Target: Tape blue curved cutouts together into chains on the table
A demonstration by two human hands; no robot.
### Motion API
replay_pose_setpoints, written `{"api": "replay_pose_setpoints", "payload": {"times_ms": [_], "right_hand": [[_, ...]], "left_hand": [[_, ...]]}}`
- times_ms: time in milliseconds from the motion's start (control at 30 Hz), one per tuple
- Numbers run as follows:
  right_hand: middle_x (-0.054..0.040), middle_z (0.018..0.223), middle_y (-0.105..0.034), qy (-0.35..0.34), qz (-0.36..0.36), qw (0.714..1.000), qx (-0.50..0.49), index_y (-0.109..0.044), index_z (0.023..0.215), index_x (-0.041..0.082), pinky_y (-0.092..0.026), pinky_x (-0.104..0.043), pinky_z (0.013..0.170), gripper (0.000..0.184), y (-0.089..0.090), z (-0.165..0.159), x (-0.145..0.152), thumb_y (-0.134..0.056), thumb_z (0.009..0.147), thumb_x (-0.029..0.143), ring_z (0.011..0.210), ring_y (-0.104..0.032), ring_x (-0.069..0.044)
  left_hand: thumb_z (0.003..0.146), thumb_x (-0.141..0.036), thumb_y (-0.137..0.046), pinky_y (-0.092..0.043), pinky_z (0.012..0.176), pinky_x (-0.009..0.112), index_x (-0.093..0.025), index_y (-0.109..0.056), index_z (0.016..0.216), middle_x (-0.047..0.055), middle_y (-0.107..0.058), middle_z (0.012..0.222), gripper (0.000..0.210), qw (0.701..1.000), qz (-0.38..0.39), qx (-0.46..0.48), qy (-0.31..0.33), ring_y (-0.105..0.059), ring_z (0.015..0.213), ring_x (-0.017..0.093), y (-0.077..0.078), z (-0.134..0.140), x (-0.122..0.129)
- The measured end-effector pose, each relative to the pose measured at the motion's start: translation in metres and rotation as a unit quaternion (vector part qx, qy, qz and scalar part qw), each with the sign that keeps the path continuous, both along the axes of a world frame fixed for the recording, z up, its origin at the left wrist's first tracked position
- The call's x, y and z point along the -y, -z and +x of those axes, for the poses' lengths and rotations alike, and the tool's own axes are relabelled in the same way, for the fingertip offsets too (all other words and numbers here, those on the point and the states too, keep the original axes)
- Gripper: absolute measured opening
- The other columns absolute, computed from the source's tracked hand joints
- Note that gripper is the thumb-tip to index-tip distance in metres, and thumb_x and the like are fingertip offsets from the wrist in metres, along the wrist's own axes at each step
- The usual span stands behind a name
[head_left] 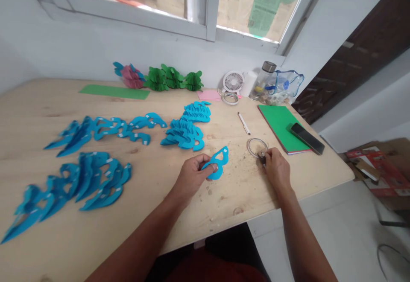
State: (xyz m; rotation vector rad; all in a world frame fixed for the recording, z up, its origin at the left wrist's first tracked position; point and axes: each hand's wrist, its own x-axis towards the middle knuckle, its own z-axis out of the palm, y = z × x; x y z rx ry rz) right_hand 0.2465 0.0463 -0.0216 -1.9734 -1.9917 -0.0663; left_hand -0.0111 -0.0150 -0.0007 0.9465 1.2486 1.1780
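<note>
My left hand (197,172) pinches a blue paper cutout (217,172) with looped openings and a small white square near its upper tip. The cutout is held just above the table. On the right, my right hand (277,167) is closed at the near edge of a thin pale ring, which looks like a tape roll (250,145). A small dark piece (262,159) shows at its fingertips, too small to name. Beyond my left hand lies a bunch of similar blue cutouts (182,135), with another bunch (197,112) behind it.
Folded blue paper pieces with white squares (96,175) spread over the left side. A white pen (244,123), green sheets (278,124) and a phone (307,138) lie right. Along the wall are green paper shapes (173,78), a fan (233,81) and a bottle (263,81).
</note>
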Motion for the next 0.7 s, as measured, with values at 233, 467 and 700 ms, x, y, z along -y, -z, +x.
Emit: {"api": "replay_pose_setpoints", "payload": {"times_ms": [233,467,700], "right_hand": [[-0.0065,0.089,-0.065,-0.080,0.032,0.995,-0.053,-0.058,0.085,0.020,-0.038,-0.029,0.068,0.015,0.002,0.008,-0.003,-0.043,0.087,0.023,0.081,-0.059,-0.020],[-0.0060,0.089,-0.064,-0.100,0.016,0.993,-0.052,-0.058,0.088,0.020,-0.040,-0.029,0.068,0.014,0.003,0.015,-0.006,-0.045,0.085,0.023,0.077,-0.058,-0.019],[-0.0056,0.086,-0.063,-0.104,0.013,0.994,-0.044,-0.056,0.082,0.021,-0.038,-0.028,0.067,0.012,0.004,0.013,-0.006,-0.044,0.086,0.023,0.077,-0.057,-0.019]], "left_hand": [[0.068,-0.024,-0.063,-0.043,0.051,0.022,-0.015,-0.059,0.064,-0.002,-0.056,0.058,0.011,1.000,0.008,-0.006,0.002,-0.051,0.053,0.010,-0.002,0.000,0.002],[0.068,-0.024,-0.063,-0.043,0.051,0.022,-0.015,-0.058,0.065,-0.002,-0.057,0.059,0.010,1.000,0.001,-0.004,0.002,-0.051,0.054,0.011,0.000,0.000,0.000],[0.068,-0.024,-0.063,-0.043,0.051,0.022,-0.015,-0.058,0.065,-0.002,-0.056,0.059,0.010,1.000,0.003,-0.013,0.006,-0.051,0.054,0.011,0.000,0.000,0.000]]}}
